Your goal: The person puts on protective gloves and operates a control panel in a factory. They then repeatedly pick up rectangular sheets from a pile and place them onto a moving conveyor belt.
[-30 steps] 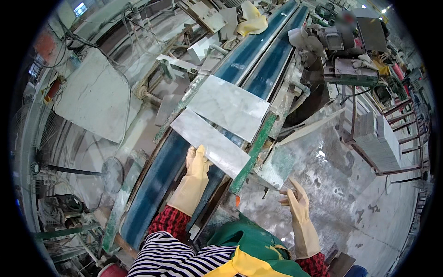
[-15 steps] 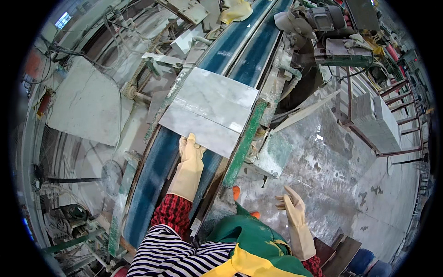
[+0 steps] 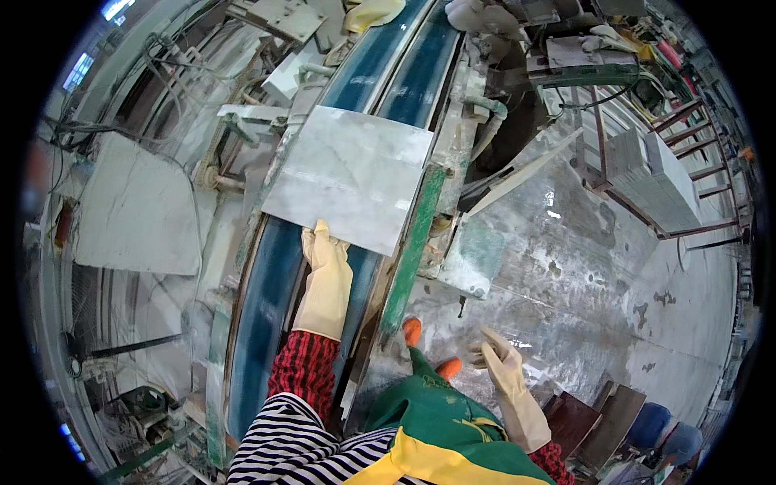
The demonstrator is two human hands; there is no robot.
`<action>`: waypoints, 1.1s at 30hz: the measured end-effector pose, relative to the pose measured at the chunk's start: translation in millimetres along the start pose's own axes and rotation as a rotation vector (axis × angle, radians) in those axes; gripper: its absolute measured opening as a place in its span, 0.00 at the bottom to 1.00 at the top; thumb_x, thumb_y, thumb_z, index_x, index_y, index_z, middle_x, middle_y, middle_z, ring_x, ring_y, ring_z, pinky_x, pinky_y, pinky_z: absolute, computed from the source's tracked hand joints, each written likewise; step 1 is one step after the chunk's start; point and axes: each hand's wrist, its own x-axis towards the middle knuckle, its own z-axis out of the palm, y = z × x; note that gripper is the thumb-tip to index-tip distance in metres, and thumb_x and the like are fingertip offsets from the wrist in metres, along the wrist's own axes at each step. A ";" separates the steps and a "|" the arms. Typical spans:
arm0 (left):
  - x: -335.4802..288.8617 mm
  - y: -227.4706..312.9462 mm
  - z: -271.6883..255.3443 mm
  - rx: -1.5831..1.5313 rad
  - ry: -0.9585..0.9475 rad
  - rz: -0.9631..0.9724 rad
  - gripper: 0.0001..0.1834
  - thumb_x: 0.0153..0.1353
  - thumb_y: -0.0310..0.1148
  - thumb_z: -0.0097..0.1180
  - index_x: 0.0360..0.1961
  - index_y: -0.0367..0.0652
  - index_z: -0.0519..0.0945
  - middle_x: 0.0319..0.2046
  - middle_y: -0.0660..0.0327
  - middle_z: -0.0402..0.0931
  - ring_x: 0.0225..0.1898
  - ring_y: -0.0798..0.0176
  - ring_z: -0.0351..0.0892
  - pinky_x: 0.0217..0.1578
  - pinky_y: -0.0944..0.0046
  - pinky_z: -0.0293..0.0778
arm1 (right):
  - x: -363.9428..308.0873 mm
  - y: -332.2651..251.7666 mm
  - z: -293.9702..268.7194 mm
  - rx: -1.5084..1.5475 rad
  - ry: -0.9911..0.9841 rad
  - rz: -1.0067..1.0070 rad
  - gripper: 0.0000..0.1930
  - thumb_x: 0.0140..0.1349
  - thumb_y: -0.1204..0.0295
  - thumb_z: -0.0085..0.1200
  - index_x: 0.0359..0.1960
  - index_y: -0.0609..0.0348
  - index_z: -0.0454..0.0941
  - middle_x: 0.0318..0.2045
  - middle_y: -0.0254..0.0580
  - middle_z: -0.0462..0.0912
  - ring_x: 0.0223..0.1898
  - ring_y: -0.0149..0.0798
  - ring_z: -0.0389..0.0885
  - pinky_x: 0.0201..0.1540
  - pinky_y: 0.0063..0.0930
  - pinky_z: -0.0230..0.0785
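Observation:
A white marble slab with faint grey veins lies across the two blue belts of a conveyor. My left hand, in a cream rubber glove, holds the slab's near edge. Its thumb rests on the top face, while the other fingers are partly hidden at the edge. To the right of the conveyor, my right hand, in a matching glove, hangs over the floor. It is empty, with its fingers loosely bent and apart.
A green rail runs along the conveyor's right side. On the right, a metal rack stands beside stacked pale slabs. A large pale slab is at left. Yellow cloth lies at the conveyor's far end. Boards are at lower right.
The line across the marble is gone, and its top now looks like one slab. My left hand keeps to the near edge. The view has shifted slightly; my right hand stays empty.

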 end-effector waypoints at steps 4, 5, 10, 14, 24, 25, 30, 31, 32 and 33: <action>17.6 -9.1 30.7 0.008 0.039 -0.007 0.14 0.73 0.29 0.50 0.57 0.50 0.70 0.53 0.53 0.78 0.49 0.50 0.84 0.45 0.45 0.85 | -1.9 -0.5 1.5 0.037 0.024 -0.006 0.24 0.75 0.69 0.50 0.69 0.65 0.67 0.46 0.54 0.87 0.38 0.36 0.87 0.39 0.27 0.82; 20.6 -10.8 35.9 0.006 0.029 -0.016 0.14 0.73 0.29 0.50 0.58 0.51 0.69 0.53 0.53 0.78 0.49 0.50 0.83 0.45 0.45 0.85 | -2.9 -0.8 1.5 0.031 0.035 -0.011 0.24 0.75 0.69 0.50 0.69 0.65 0.67 0.46 0.54 0.87 0.38 0.36 0.87 0.39 0.28 0.82; 40.3 -28.7 60.6 -0.078 -0.036 -0.002 0.16 0.72 0.29 0.52 0.59 0.53 0.69 0.54 0.52 0.77 0.50 0.48 0.83 0.45 0.45 0.85 | -6.9 -1.9 2.4 -0.030 0.012 0.082 0.25 0.75 0.69 0.49 0.71 0.63 0.66 0.47 0.54 0.87 0.39 0.37 0.87 0.41 0.28 0.82; 70.0 -48.3 100.5 -0.135 -0.057 0.042 0.17 0.70 0.30 0.54 0.58 0.53 0.69 0.54 0.54 0.77 0.51 0.47 0.82 0.44 0.43 0.84 | -7.1 -9.6 5.1 -0.042 -0.006 0.070 0.25 0.75 0.69 0.50 0.71 0.63 0.65 0.48 0.53 0.86 0.39 0.37 0.87 0.42 0.28 0.82; 128.7 -76.5 174.8 -0.125 0.007 -0.085 0.18 0.69 0.32 0.53 0.59 0.53 0.70 0.54 0.55 0.76 0.49 0.51 0.83 0.44 0.45 0.85 | -19.1 -20.4 0.9 -0.083 0.106 0.166 0.26 0.74 0.69 0.51 0.71 0.62 0.66 0.50 0.52 0.86 0.45 0.37 0.87 0.47 0.28 0.80; 128.9 -70.7 174.5 -0.098 0.025 -0.138 0.19 0.70 0.33 0.53 0.60 0.53 0.70 0.54 0.55 0.76 0.49 0.51 0.83 0.44 0.44 0.84 | -20.0 -18.8 1.0 -0.080 0.116 0.191 0.25 0.74 0.69 0.52 0.71 0.61 0.67 0.50 0.52 0.86 0.46 0.36 0.86 0.48 0.28 0.80; 99.7 12.0 137.7 0.692 -0.394 -0.249 0.25 0.71 0.39 0.55 0.64 0.42 0.68 0.53 0.52 0.80 0.45 0.57 0.85 0.50 0.59 0.83 | -17.2 -11.9 4.0 -0.074 0.094 0.148 0.26 0.73 0.70 0.54 0.70 0.64 0.67 0.50 0.51 0.86 0.45 0.34 0.86 0.49 0.28 0.80; 99.3 35.1 135.4 0.951 -0.480 -0.227 0.27 0.72 0.39 0.54 0.66 0.37 0.67 0.54 0.51 0.81 0.44 0.59 0.86 0.51 0.62 0.83 | -17.5 -11.5 3.6 -0.101 0.090 0.141 0.25 0.73 0.70 0.54 0.69 0.64 0.68 0.50 0.51 0.86 0.45 0.34 0.86 0.49 0.27 0.80; 90.6 47.9 129.0 0.914 -0.449 -0.139 0.27 0.73 0.39 0.53 0.67 0.36 0.67 0.57 0.50 0.79 0.45 0.60 0.86 0.51 0.62 0.83 | -18.0 -11.2 2.9 -0.141 0.088 0.128 0.25 0.73 0.70 0.54 0.69 0.65 0.68 0.50 0.51 0.86 0.45 0.33 0.85 0.49 0.27 0.80; 79.2 57.2 118.9 0.909 -0.360 -0.042 0.28 0.74 0.38 0.52 0.69 0.34 0.66 0.59 0.49 0.78 0.46 0.61 0.85 0.52 0.62 0.82 | -18.8 -10.8 2.3 -0.097 0.097 0.144 0.25 0.73 0.71 0.54 0.69 0.65 0.68 0.50 0.51 0.86 0.45 0.33 0.86 0.49 0.26 0.80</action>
